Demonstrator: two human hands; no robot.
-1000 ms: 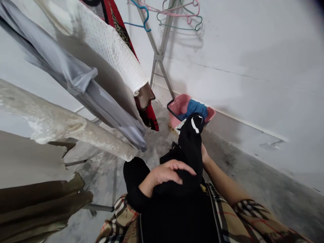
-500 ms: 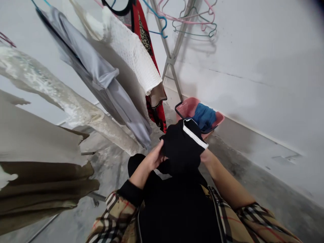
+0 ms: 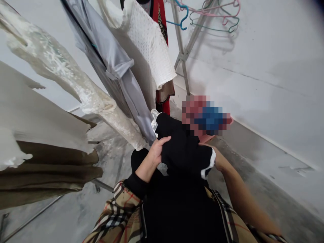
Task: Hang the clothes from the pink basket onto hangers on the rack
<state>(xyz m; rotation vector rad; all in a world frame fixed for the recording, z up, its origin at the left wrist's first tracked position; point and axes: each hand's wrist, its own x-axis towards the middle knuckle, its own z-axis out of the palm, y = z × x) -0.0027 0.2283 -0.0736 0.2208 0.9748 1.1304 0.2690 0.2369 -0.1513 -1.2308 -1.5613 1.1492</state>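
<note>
A black garment [image 3: 181, 145] with white trim hangs bunched between my hands, in front of my body. My left hand [image 3: 159, 148] is closed on its left side, thumb lying over the cloth. White lace [image 3: 154, 123] shows at the garment's upper left corner. At the right side, my right hand [image 3: 214, 153] grips the cloth near the white-edged opening; its fingers are mostly hidden by the fabric.
Beyond the garment, a pink basket [image 3: 209, 138] with blue cloth, pixelated, stands on the floor by the wall. Hanging at left are a grey garment [image 3: 113, 64], a white knit garment [image 3: 149, 44] and others. Hangers [image 3: 215, 17] hang at a metal rack [image 3: 182, 56].
The garment has turned and spread in my hands: its white-trimmed edge has swung down to the right, and white lace now shows at upper left. My view has shifted slightly.
</note>
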